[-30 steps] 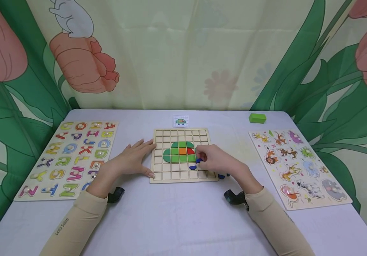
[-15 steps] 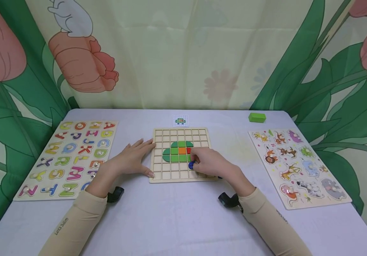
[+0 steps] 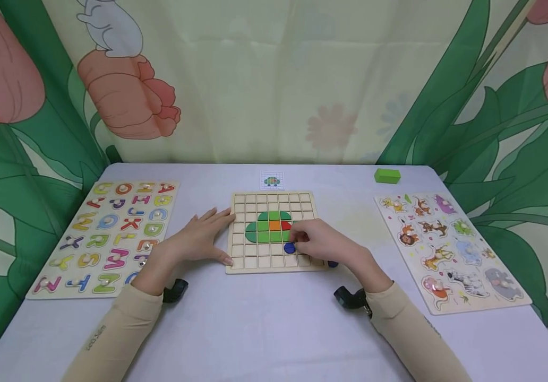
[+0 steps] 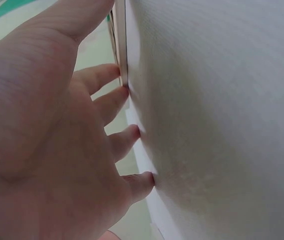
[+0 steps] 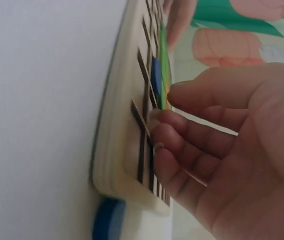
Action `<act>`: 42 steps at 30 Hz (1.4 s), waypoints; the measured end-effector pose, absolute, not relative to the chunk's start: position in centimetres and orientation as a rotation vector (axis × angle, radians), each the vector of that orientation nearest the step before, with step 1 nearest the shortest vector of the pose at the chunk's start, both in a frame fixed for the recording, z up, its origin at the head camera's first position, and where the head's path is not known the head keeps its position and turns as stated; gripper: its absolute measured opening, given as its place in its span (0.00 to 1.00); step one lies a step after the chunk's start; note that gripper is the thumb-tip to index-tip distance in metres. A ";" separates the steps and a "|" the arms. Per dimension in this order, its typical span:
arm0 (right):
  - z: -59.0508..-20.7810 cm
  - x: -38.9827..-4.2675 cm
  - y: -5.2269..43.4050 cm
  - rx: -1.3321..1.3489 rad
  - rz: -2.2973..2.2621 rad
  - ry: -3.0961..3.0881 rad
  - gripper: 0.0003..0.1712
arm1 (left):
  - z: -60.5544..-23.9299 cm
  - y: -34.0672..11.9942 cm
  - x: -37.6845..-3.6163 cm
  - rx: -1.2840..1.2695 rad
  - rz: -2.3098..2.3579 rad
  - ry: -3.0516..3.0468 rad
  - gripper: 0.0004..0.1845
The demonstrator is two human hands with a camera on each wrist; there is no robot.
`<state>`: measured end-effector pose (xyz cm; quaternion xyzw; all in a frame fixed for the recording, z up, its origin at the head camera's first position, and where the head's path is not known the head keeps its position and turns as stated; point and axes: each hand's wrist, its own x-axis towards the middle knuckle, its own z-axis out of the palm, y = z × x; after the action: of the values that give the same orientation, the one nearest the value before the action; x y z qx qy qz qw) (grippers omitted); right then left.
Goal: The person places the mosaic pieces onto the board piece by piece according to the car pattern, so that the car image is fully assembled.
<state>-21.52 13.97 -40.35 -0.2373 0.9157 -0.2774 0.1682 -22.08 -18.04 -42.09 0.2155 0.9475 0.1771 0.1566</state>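
Note:
A wooden grid board (image 3: 250, 262) lies mid-table, bearing green pieces (image 3: 269, 237), an orange square (image 3: 274, 225) and a red piece (image 3: 285, 226). Beneath the green row, two blue half-circles (image 3: 289, 248) form a round shape in the grid. My right hand (image 3: 324, 241) is right beside them, its thumb and fingertips low over the board. In the right wrist view, the fingers are loosely bent with nothing pinched, and a blue piece (image 5: 155, 75) shows past the thumb. My left hand (image 3: 195, 237) lies spread, its thumb and fingers at the board's left edge.
Behind the board lies a small pattern card (image 3: 271, 181). An alphabet puzzle (image 3: 106, 239) is on the left, an animal puzzle (image 3: 451, 254) on the right. A green block (image 3: 387, 176) sits at the back right. Another blue piece (image 3: 333, 263) is by the board's near right corner.
My right hand has brought a blue half-circle left and set it against the one on the board, then its fingers have loosened and drawn slightly right. My left hand stays put.

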 end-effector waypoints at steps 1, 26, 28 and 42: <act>-40.2 -21.4 14.3 -0.663 -0.804 2.598 0.08 | -42.1 -18.0 -22.1 0.617 0.508 2.710 0.64; -39.2 -18.1 20.1 -0.625 -0.663 2.668 0.13 | -42.3 -17.8 -22.3 0.599 0.508 2.721 0.65; -39.3 -18.1 20.2 -0.637 -0.637 2.666 0.14 | -42.4 -17.8 -22.3 0.598 0.510 2.720 0.65; -39.6 -18.5 20.3 -0.606 -0.600 2.691 0.10 | -42.0 -17.7 -22.0 0.602 0.522 2.715 0.64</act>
<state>-18.48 20.27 -39.64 -0.2121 0.9412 -0.2099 0.1585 -22.00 -17.69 -41.96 0.2102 0.9479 0.1821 0.1553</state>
